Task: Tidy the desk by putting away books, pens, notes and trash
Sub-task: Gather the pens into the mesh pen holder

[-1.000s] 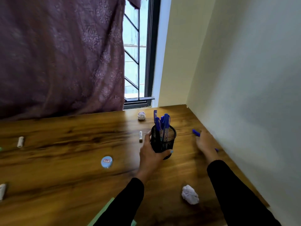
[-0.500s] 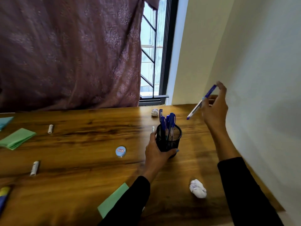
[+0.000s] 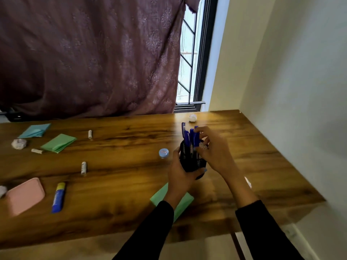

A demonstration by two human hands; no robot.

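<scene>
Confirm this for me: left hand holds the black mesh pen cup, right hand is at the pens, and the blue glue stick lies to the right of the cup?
Not quite. The head view shows the blue glue stick lying far left of the black mesh pen cup, beside the pink tray. Left hand on the cup and right hand at the pens are correct.

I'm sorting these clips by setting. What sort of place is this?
Probably a room at home, with a study desk in a corner. A wooden desk sits against a curtained, barred window, strewn with stationery: a mesh pen holder, sticky notes and a glue stick.
</scene>
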